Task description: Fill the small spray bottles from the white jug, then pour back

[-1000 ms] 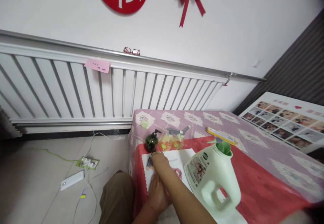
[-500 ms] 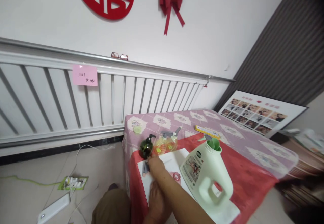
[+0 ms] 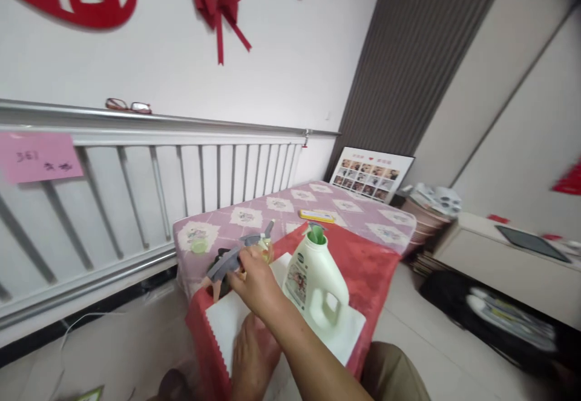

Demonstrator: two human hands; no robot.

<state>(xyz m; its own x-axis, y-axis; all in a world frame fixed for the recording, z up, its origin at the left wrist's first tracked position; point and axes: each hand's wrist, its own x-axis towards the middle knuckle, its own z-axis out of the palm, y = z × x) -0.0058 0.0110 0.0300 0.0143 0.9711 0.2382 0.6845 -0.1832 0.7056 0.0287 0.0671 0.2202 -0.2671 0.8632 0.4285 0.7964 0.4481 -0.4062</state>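
Red cloth (image 3: pixel 363 262) is spread over the bench (image 3: pixel 223 222); left of lower centre, a grey spray head (image 3: pixel 226 263) is gripped by the right hand (image 3: pixel 258 277); whether the left hand (image 3: pixel 255 348) is closed cannot be told.

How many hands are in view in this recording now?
2: right hand, gripping a grey tool; left hand, over the white sheet, partly hidden behind the right forearm.

The right hand (image 3: pixel 255 280) has lifted a gray tool (image 3: pixel 226 264) from the white sheet (image 3: pixel 223 323), partly hiding the dark bottle (image 3: pixel 225 287).
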